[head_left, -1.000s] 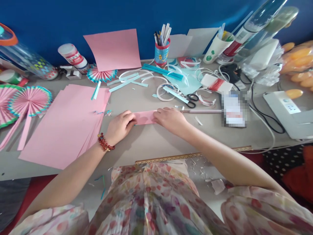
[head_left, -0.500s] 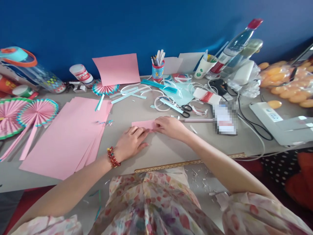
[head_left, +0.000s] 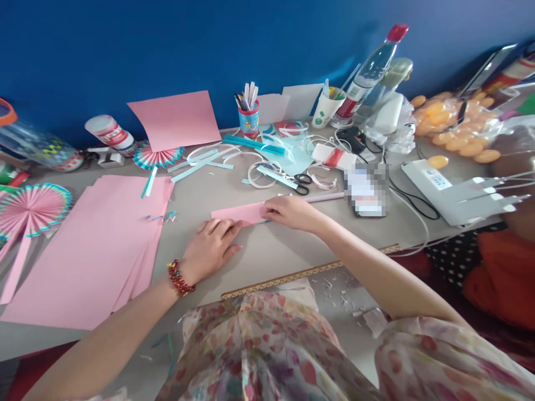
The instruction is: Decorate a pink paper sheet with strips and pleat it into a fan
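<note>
A folded strip of pink paper (head_left: 236, 213) lies on the grey table (head_left: 267, 250) in front of me. My right hand (head_left: 292, 212) presses its fingers closed on the strip's right end. My left hand (head_left: 211, 248) lies flat on the table just below the strip's left part, fingers stretched out, fingertips near its lower edge. A red bead bracelet (head_left: 179, 278) is on my left wrist.
A stack of pink sheets (head_left: 92, 245) lies to the left, pleated paper fans (head_left: 31, 209) beyond it. Scissors (head_left: 298, 184), paper strips, a pen cup (head_left: 248, 117), bottles, a phone (head_left: 365, 189) and a power strip (head_left: 434, 186) crowd the back and right.
My left hand came off the strip's left end, slid down and flattened on the table. The right hand stayed on the strip's right end. The view turned right.
</note>
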Demonstrator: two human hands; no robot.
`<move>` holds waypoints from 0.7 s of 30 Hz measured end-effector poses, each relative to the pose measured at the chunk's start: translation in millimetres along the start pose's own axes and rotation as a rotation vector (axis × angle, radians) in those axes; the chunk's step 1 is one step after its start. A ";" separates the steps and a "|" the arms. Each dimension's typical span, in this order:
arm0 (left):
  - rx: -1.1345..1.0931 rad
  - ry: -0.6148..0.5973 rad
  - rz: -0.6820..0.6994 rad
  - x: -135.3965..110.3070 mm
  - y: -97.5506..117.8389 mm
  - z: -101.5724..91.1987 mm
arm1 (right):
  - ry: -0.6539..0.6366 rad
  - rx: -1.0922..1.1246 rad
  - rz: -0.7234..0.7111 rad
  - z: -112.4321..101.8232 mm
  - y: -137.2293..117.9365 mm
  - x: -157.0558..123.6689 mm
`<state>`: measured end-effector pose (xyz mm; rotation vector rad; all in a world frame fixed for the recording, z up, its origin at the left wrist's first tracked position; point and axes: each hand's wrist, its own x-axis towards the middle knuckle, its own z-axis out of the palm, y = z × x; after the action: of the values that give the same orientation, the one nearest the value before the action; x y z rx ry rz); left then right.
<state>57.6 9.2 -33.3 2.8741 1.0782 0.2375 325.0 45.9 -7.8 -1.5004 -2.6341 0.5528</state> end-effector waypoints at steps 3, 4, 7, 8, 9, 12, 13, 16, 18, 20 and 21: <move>0.018 -0.015 0.002 -0.2 0.0 -0.1 | 0.004 -0.029 0.001 2.0 0.0 -0.5; 0.026 -0.020 0.003 -0.2 0.0 -0.1 | 0.007 -0.047 0.003 3.3 -0.2 -0.6; 0.046 -0.031 0.001 0.1 -0.1 -0.1 | 0.010 -0.114 0.000 7.5 -1.1 -1.2; 0.050 -0.034 0.000 0.3 -0.1 -0.2 | 0.008 -0.136 -0.007 8.9 -1.5 -1.5; 0.051 -0.035 -0.001 0.4 -0.1 -0.4 | 0.006 -0.159 -0.016 10.2 -1.9 -2.0; 0.036 -0.034 -0.006 0.7 0.2 -1.0 | 0.013 -0.238 -0.042 14.3 -3.7 -4.0; 0.030 -0.033 -0.008 0.7 0.3 -1.3 | 0.017 -0.268 -0.046 15.9 -4.7 -5.0; 0.033 -0.038 -0.006 0.8 0.8 -1.9 | 0.029 -0.349 -0.032 20.9 -8.1 -8.5; 0.049 -0.045 0.000 0.9 1.1 -2.2 | 0.060 -0.378 0.031 23.9 -10.2 -11.2; 0.064 -0.047 0.004 1.0 1.5 -2.3 | 0.110 -0.386 0.117 26.2 -11.2 -13.6; 0.069 -0.045 0.005 1.1 1.7 -2.3 | 0.137 -0.383 0.147 27.0 -11.3 -14.6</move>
<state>59.1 8.7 -30.6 2.9269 1.0930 0.1373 317.3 20.9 -27.5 -1.7658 -2.6416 -0.0582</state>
